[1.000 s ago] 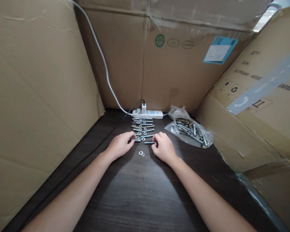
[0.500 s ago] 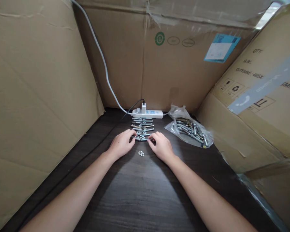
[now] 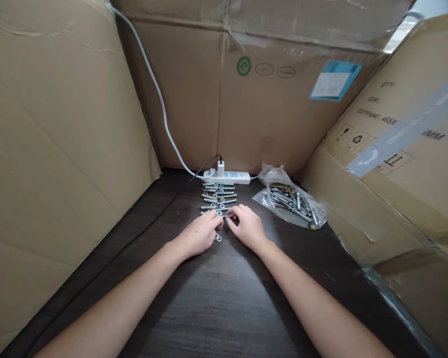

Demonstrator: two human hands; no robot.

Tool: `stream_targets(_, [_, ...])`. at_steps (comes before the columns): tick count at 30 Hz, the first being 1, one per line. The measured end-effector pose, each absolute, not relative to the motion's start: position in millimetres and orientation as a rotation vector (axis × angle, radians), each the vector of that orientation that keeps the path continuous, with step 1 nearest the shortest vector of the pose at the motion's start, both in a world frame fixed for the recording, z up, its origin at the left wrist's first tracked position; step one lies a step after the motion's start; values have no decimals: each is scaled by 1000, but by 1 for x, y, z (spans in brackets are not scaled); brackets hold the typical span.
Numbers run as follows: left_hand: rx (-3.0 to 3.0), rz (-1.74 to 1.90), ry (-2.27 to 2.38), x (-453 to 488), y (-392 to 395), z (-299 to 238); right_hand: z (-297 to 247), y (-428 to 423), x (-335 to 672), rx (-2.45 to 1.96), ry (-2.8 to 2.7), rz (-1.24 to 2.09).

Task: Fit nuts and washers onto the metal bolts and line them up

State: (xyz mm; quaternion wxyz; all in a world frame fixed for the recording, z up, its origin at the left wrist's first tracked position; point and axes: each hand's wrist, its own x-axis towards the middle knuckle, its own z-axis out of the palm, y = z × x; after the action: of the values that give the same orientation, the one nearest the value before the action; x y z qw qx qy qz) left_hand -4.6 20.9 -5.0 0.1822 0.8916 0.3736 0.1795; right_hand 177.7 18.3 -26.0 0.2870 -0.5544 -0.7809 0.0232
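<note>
Rows of metal bolts (image 3: 219,195) lie across the dark table, with nuts and washers along their middle. At the nearest row, my right hand (image 3: 246,226) is closed in a pinch on the head end of a bolt (image 3: 227,216). My left hand (image 3: 201,231) is just left of it, over the front end of the rows. Its fingers are curled down and their tips are hidden, so what they hold, if anything, does not show. Just under those fingers lie two loose washers (image 3: 218,238), partly covered.
A clear plastic bag (image 3: 269,201) of expansion bolts lies to the right. Behind the rows stands a white power strip (image 3: 242,177) with a charger (image 3: 221,169) plugged in. A black cable (image 3: 145,228) crosses the left side. Cardboard walls (image 3: 186,99) enclose the table (image 3: 209,308).
My left hand has left the left end of the nearest bolts and come right and toward me, over the loose washers. My right hand stays at its bolt. The view has shifted slightly.
</note>
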Motion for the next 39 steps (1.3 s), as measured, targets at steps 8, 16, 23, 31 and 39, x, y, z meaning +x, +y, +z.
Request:
stream_targets(8, [2421, 653, 1074, -6, 22, -4, -25, 17, 178, -1449, -2094, 83])
stream_targets(16, [2456, 674, 1293, -18, 29, -2, -15, 8, 173, -1244, -2257, 122])
stream_targets(23, [2497, 652, 1303, -20, 33, -9, -19, 8, 172, -1207, -2397, 103])
stream_targets(31, [2495, 645, 1302, -20, 31, -4, -18, 9, 170, -1342, -2344, 87])
stream_targets(39, [2387, 628, 1319, -18, 28, 1, -19, 9, 172, -1390, -2325, 77])
